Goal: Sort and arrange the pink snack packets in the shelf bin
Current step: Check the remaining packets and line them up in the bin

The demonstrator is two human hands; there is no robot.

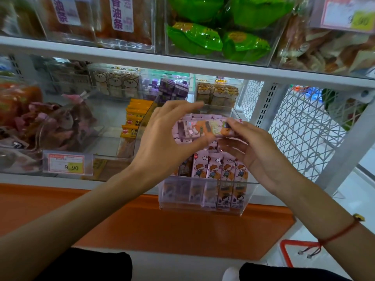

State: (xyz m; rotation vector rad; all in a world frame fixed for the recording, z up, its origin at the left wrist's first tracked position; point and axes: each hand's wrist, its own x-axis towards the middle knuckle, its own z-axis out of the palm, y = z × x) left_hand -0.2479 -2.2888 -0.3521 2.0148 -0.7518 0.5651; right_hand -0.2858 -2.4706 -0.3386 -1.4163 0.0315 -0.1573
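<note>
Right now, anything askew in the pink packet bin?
Yes. The front row of pink packets stands upright, but the packets behind lie jumbled. Both hands, left and right, hold a bunch sideways above the bin.

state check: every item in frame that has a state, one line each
left hand: grips the left end of the held packets.
right hand: pinches their right end.
held pink packets: sideways bunch, lifted above the bin.
pink packets in bin: front row upright, side by side.
clear bin: pulled forward past the shelf edge, open top.
price tag: clipped on the neighbouring bin front, reads 9.90.
</note>
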